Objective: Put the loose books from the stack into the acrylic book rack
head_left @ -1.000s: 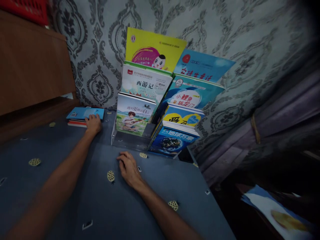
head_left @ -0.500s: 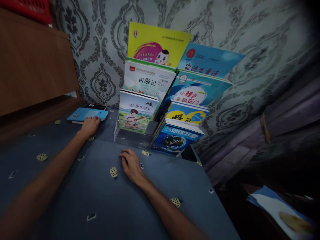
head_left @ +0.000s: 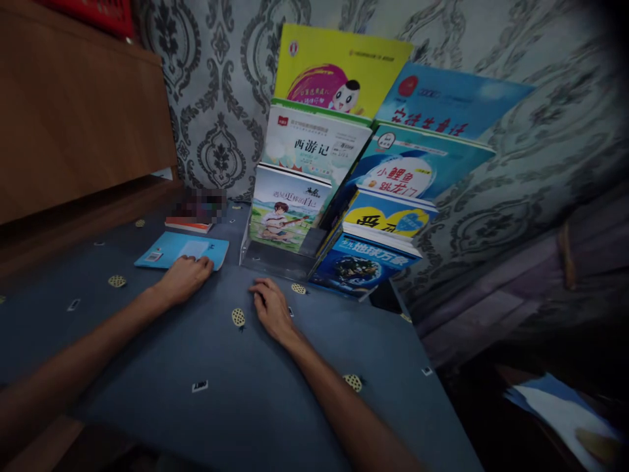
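Observation:
My left hand (head_left: 187, 278) holds the near right edge of a light blue book (head_left: 162, 252), its fingers bent over the cover. The book lies face down, with a barcode at its left end. My right hand (head_left: 271, 307) rests on the grey-blue cloth (head_left: 265, 406) with loosely bent fingers and nothing in it. Just beyond the right hand stands a clear acrylic rack (head_left: 275, 260). Its left column has a book with a guitar player (head_left: 282, 219) at the front; its right column has a dark blue globe book (head_left: 358, 265) at the front.
Behind the light blue book lies a small stack of books (head_left: 189, 228), its top blurred. A wooden cabinet (head_left: 83, 111) stands at the left, with a red basket (head_left: 105, 14) on it. A dark flat object (head_left: 386, 298) sits right of the rack. Papers (head_left: 560, 406) lie lower right.
The light blue book has come off the stack toward me with my left hand, uncovering the books beneath. My right hand stays beside the rack. The whole view has shifted slightly.

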`<act>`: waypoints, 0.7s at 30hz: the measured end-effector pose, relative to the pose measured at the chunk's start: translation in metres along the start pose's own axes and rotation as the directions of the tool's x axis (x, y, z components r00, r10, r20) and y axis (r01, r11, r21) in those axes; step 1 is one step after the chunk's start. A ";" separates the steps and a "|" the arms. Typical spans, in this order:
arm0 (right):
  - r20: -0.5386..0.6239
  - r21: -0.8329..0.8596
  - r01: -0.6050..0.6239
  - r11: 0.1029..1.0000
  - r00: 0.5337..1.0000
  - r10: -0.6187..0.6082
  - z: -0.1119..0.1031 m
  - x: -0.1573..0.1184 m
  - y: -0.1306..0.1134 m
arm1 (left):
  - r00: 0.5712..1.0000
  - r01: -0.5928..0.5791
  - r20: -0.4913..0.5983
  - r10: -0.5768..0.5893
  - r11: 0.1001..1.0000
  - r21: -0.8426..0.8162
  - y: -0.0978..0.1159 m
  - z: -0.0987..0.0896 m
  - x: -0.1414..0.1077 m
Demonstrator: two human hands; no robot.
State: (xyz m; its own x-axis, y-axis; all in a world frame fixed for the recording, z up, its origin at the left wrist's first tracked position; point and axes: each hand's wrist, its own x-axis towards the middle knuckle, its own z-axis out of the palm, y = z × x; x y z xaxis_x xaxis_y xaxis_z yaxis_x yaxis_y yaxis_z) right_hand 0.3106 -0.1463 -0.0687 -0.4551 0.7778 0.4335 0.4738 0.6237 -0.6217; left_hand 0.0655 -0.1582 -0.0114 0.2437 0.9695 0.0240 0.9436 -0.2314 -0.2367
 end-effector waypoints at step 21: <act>0.000 0.018 -0.032 0.999 0.999 0.032 -0.001 0.001 0.001 | 0.934 0.349 0.011 -0.356 0.909 -0.227 -0.076 0.027 0.017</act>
State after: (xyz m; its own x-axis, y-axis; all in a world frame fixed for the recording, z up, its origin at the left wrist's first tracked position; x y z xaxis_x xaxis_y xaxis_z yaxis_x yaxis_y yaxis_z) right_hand 0.3116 -0.1449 -0.0684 -0.4395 0.7974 0.4135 0.4745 0.5970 -0.6469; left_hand -0.0076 -0.1218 -0.0193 -0.1108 0.9892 0.0960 0.9938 0.1100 0.0135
